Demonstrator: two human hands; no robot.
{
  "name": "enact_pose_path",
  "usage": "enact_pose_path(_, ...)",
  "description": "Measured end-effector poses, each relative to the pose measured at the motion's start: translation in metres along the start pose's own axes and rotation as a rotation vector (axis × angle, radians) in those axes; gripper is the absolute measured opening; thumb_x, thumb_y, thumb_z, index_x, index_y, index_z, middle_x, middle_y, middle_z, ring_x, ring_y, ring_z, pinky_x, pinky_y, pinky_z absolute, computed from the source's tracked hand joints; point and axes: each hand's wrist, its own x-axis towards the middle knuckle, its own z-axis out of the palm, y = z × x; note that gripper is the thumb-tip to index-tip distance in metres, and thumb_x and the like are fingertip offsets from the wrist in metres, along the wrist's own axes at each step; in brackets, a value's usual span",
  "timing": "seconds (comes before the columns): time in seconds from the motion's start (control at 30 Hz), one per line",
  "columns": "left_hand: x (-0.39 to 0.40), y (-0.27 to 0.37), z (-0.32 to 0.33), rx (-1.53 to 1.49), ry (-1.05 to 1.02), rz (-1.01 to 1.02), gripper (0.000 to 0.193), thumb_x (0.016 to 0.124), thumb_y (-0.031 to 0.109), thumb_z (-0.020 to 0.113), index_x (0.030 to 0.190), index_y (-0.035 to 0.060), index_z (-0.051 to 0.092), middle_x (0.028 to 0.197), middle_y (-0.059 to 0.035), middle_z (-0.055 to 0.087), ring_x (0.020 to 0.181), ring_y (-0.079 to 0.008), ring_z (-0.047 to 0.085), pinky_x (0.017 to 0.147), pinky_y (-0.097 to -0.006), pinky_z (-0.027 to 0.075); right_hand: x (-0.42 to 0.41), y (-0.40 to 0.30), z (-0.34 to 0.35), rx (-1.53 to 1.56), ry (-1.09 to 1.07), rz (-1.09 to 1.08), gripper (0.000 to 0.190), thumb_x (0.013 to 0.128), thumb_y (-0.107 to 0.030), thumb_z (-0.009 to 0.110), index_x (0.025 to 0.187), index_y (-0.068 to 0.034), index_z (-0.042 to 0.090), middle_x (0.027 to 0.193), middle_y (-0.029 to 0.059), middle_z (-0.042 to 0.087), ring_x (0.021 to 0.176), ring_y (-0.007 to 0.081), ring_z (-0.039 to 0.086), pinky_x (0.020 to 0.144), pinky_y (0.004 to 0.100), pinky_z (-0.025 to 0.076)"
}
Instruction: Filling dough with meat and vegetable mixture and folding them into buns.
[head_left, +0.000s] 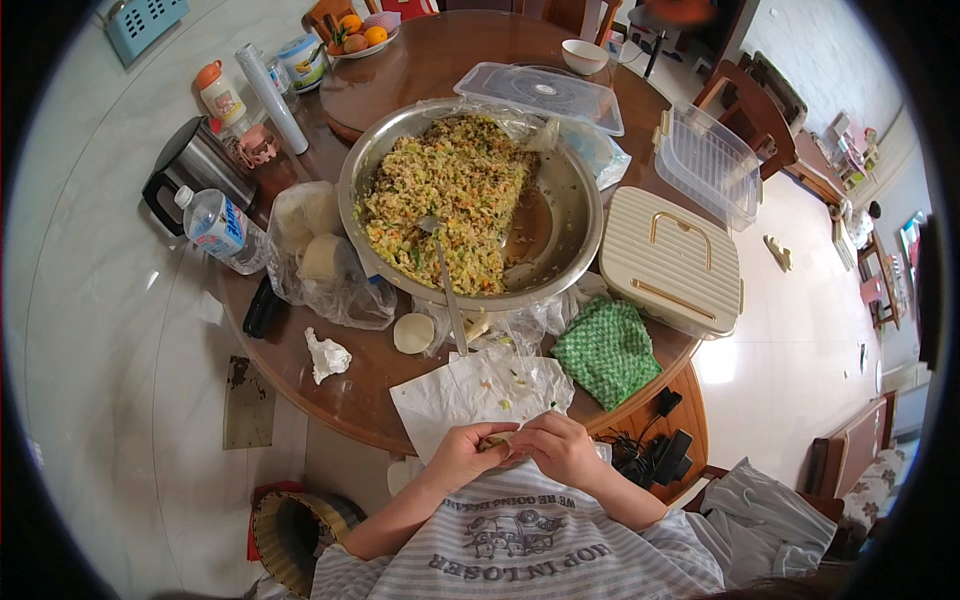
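Close to my shirt, my left hand (466, 454) and my right hand (556, 447) pinch a small dumpling (495, 442) between them. Its pale wrapper is partly hidden by my fingers, with some filling showing. Just beyond lies a crumpled white paper sheet (480, 390) with crumbs of filling on it. A large steel basin (579, 247) holds chopped vegetable filling (450, 195), with brownish liquid pooled at its right side. A metal spoon (451, 307) leans in the filling, its handle over the near rim. One round dough wrapper (414, 333) lies left of the handle.
Left of the basin are a plastic bag of dough wrappers (319, 259), a plastic bottle (225, 229) and a steel kettle (206, 161). A crumpled tissue (327, 355) lies nearer. To the right are a green cloth (607, 352), a lidded box (667, 262) and a clear container (709, 161).
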Motion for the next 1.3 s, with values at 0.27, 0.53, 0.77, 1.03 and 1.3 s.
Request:
enact_pose_path(0.27,-0.001,0.0,-0.009,-0.024,-0.053,-0.013,0.037,0.085,0.0,0.052,0.121,-0.0071,0.046,0.103,-0.0129,0.061,0.093,-0.0168,0.061,0.081,-0.0244,0.051,-0.002,0.002,0.001,0.078,-0.032,0.073,0.021,0.065,-0.004,0.066,0.086,-0.007,0.064,0.08,0.0052,0.06,0.074,0.0221,0.059,0.064,0.0316,0.05)
enact_pose_path(0.53,-0.006,0.0,-0.016,-0.502,-0.089,-0.13,0.035,0.09,0.006,0.047,0.124,-0.0042,0.044,0.11,-0.0138,0.058,0.099,-0.0204,0.059,0.085,-0.03,0.05,-0.002,0.001,0.005,0.082,0.006,0.104,0.023,0.065,0.005,0.063,0.085,-0.006,0.065,0.081,0.0049,0.059,0.075,0.0206,0.06,0.064,0.0293,0.05)
enact_pose_path(0.77,-0.006,-0.003,-0.008,-0.337,-0.001,-0.085,0.032,0.091,0.007,0.047,0.121,-0.0032,0.048,0.107,-0.0119,0.059,0.096,-0.0172,0.059,0.081,-0.0271,0.051,-0.002,-0.001,0.004,0.054,0.026,0.085,0.024,0.064,0.005,0.063,0.085,-0.006,0.065,0.08,0.0048,0.06,0.074,0.0205,0.06,0.064,0.0294,0.05)
enact_pose_path(1.03,-0.002,-0.004,0.001,-0.099,0.109,0.043,0.028,0.087,-0.001,0.048,0.114,-0.0037,0.054,0.092,-0.006,0.062,0.082,-0.0101,0.06,0.075,-0.0246,0.053,0.001,-0.003,0.002,-0.053,0.047,-0.04,0.022,0.062,-0.004,0.067,0.083,-0.005,0.062,0.078,0.005,0.06,0.07,0.0214,0.059,0.06,0.0299,0.049)
enact_pose_path(1.3,0.0,-0.005,0.002,0.353,0.158,0.162,0.026,0.085,0.001,0.052,0.11,-0.0029,0.059,0.084,-0.0051,0.065,0.075,-0.0049,0.057,0.066,-0.0188,0.047,0.0,-0.001,0.001,-0.078,-0.053,0.046,0.022,0.064,-0.007,0.067,0.085,-0.005,0.062,0.078,0.0049,0.059,0.071,0.0205,0.059,0.06,0.0299,0.049)
